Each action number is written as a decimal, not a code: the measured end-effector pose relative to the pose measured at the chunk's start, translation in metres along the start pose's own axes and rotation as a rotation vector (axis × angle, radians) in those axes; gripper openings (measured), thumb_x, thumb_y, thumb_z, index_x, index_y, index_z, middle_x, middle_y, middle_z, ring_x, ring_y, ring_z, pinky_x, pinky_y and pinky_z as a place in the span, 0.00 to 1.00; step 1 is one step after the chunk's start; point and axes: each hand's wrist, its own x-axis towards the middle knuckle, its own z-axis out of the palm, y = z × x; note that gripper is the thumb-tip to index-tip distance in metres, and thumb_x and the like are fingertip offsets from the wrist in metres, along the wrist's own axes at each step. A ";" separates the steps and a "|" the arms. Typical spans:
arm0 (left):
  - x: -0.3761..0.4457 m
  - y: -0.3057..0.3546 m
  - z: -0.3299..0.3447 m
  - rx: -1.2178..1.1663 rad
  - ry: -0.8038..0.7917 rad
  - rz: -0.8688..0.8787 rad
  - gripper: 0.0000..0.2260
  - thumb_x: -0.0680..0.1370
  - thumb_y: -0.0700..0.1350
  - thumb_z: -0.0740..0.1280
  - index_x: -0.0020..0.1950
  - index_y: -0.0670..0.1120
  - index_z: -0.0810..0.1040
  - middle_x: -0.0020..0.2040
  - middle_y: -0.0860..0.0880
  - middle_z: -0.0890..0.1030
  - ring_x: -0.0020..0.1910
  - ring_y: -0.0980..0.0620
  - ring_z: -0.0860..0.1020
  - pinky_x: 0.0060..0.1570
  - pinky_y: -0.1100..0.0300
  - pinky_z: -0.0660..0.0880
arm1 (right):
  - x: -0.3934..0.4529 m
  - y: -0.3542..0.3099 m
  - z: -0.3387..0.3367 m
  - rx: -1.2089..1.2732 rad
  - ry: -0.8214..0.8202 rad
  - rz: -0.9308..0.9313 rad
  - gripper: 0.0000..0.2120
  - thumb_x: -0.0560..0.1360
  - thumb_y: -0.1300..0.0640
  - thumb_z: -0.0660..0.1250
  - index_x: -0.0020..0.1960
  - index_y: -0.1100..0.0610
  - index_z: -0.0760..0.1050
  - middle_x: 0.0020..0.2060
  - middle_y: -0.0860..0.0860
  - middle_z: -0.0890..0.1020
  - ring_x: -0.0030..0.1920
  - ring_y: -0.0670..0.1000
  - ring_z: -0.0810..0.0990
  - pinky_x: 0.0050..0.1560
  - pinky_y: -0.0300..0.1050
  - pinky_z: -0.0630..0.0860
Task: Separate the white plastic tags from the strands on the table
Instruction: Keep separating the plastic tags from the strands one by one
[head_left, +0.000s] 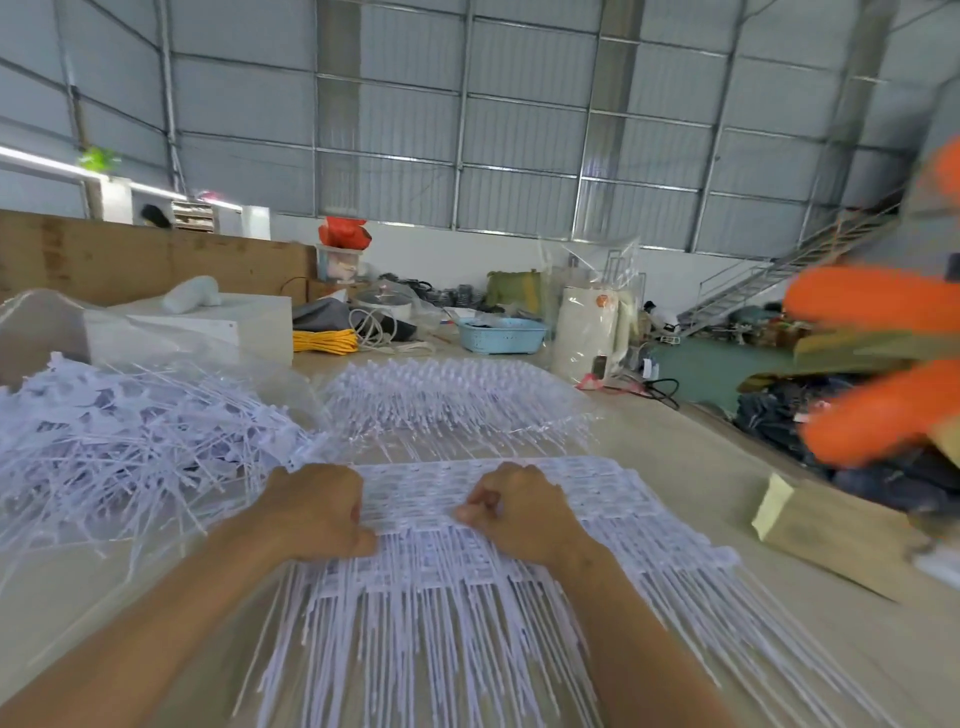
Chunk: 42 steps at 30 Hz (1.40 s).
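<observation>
On the pale, smooth surface (675, 467) lies a flat white sheet of plastic tags (426, 499) — a gridded lattice whose thin, stiff strands (441, 639) fan toward the viewer. The left hand (319, 512) and right hand (519, 512) press on it, fingers curled into the lattice. A tangled heap of loose strands (119, 447) sits left.

Both bare forearms reached forward side by side. The left hand (319, 512) and the right hand (517, 512) were curled into fists, knuckles up, a gap between them.
</observation>
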 end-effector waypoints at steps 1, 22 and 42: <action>0.001 0.000 0.002 0.020 0.016 0.005 0.12 0.72 0.56 0.67 0.38 0.51 0.69 0.40 0.54 0.75 0.43 0.55 0.74 0.55 0.53 0.63 | -0.001 0.000 -0.001 -0.004 -0.023 -0.004 0.21 0.70 0.35 0.66 0.52 0.50 0.79 0.49 0.48 0.78 0.53 0.51 0.76 0.58 0.53 0.73; 0.005 0.024 0.015 -1.373 0.325 -0.046 0.15 0.68 0.32 0.75 0.53 0.40 0.79 0.35 0.45 0.77 0.37 0.48 0.76 0.35 0.62 0.77 | -0.004 -0.019 -0.018 -0.077 -0.031 -0.010 0.12 0.76 0.50 0.59 0.56 0.48 0.77 0.50 0.46 0.80 0.54 0.51 0.76 0.61 0.52 0.67; -0.005 0.057 0.019 -1.208 0.346 0.037 0.13 0.81 0.48 0.61 0.37 0.45 0.68 0.23 0.52 0.68 0.19 0.57 0.64 0.21 0.64 0.62 | -0.001 -0.032 0.000 0.452 0.040 -0.210 0.14 0.77 0.64 0.62 0.33 0.61 0.71 0.25 0.47 0.69 0.24 0.41 0.66 0.31 0.35 0.63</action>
